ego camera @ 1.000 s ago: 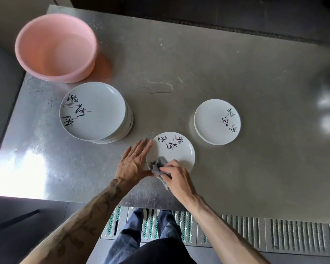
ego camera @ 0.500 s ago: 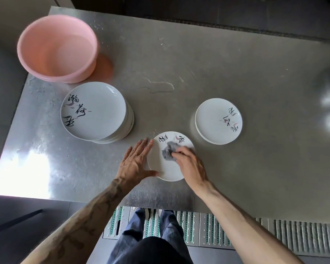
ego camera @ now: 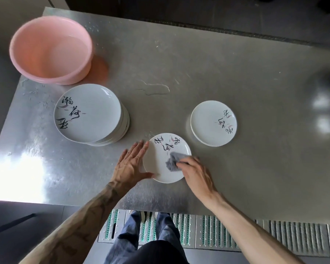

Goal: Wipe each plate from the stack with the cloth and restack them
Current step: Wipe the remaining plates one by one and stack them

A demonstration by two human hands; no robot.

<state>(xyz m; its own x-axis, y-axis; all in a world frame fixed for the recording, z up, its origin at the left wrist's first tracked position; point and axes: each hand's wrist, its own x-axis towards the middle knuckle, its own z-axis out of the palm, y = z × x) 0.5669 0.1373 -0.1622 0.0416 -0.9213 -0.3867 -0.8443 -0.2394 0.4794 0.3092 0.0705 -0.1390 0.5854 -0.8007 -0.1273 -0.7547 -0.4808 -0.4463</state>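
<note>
A white plate (ego camera: pixel 156 164) with black calligraphy lies flat near the front edge of the steel table. My right hand (ego camera: pixel 195 173) presses a bunched grey cloth (ego camera: pixel 173 161) onto the plate's right half. My left hand (ego camera: pixel 131 164) rests flat against the plate's left rim, fingers spread, thumb along the near rim. A tall stack of like plates (ego camera: pixel 88 113) stands to the left. A low stack of plates (ego camera: pixel 213 123) sits to the right.
A pink plastic basin (ego camera: pixel 51 49) stands at the back left corner of the table (ego camera: pixel 236 73). A small puddle (ego camera: pixel 156 88) lies at mid table. My legs and a ribbed floor grate (ego camera: pixel 274 235) show below the front edge.
My right hand has swept the cloth from the plate's near rim up to its middle, then to the right side. My left hand has stayed on the plate's left rim.
</note>
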